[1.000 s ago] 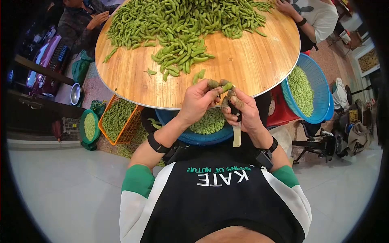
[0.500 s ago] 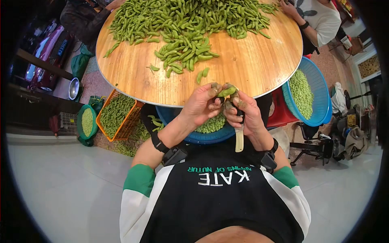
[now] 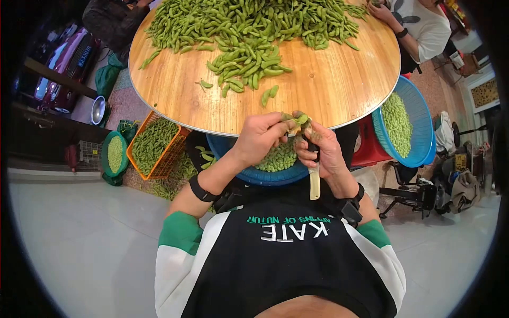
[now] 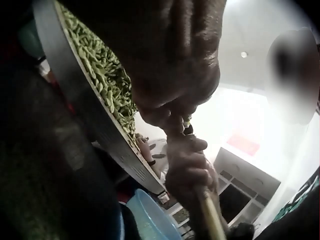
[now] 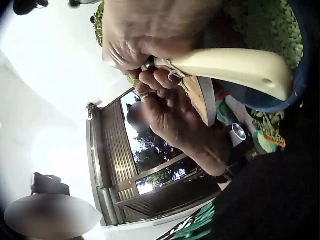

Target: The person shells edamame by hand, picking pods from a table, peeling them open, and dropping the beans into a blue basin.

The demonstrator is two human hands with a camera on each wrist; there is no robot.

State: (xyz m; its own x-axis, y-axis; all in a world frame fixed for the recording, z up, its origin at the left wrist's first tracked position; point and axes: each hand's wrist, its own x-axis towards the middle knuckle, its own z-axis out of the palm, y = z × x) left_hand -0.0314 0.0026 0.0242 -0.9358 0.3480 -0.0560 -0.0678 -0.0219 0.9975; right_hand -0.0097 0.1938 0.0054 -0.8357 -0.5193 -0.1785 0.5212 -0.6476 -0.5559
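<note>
Both hands meet at the near edge of the round wooden table (image 3: 180, 100). A green pod (image 3: 301, 120) is pinched in the fingers of the left hand (image 3: 260, 137), right beside the right hand (image 3: 327, 150). The right hand grips a tool with a cream handle (image 3: 315, 183), which points down toward the body; the right wrist view shows this handle (image 5: 235, 67) below the palm. Shelled beans lie in a blue basin (image 3: 277, 159) under the hands. Two loose pods (image 3: 269, 94) rest on the table just beyond them.
A large heap of pods (image 3: 238, 26) covers the table's far side. An orange crate (image 3: 155, 146) and green basin (image 3: 114, 153) stand at left, a light-blue basket (image 3: 419, 116) of beans at right. Two other people (image 3: 427, 32) are at the far edge.
The left hand has turned so its back faces up, with its fingers closing over the pod. The right hand keeps its grip on the tool, and the view has shifted slightly.
</note>
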